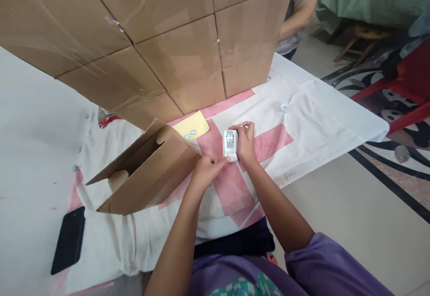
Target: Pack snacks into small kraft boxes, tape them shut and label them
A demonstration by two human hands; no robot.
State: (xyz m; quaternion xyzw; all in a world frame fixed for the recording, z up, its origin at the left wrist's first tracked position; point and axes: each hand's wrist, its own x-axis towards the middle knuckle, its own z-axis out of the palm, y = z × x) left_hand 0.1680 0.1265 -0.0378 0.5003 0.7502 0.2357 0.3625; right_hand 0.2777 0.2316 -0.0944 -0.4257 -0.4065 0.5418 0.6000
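A small white plastic part (230,144) with a clear window lies on the pink-and-white cloth (302,117). My right hand (246,143) is wrapped round its right side, fingers curled over the top edge. My left hand (205,170) is closed in a pinch at the part's lower left corner; whatever is between those fingertips is too small to make out. An open brown cardboard box (148,170) lies on its side just left of my left hand. Behind it, a yellow sheet (196,125) carries two small white pieces (190,135).
A tall stack of taped cardboard cartons (151,40) fills the back. A black phone (69,240) lies at the cloth's left edge. A small white ring (284,107) sits on the cloth at right. Another person's arm (295,16) shows behind the cartons. Red furniture (406,85) stands far right.
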